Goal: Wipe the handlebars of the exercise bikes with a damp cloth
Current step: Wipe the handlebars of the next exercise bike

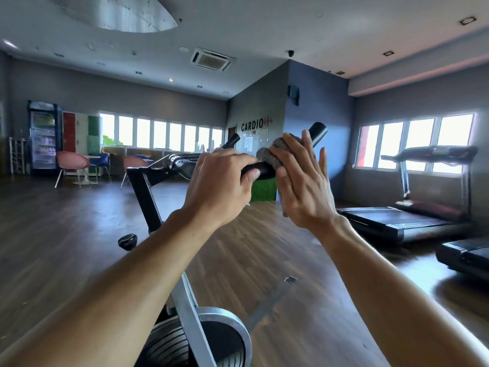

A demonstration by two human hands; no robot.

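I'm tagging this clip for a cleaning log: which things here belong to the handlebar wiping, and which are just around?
Part of the job:
- handlebar
- grey cloth
- left hand, gripping the bar
- right hand, pressing the cloth on

Just around:
- treadmill
- pink chair
- drinks fridge

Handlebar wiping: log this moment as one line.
step: wiping | left hand: gripping handlebar | right hand: pressing grey cloth around bar | bar end: not covered
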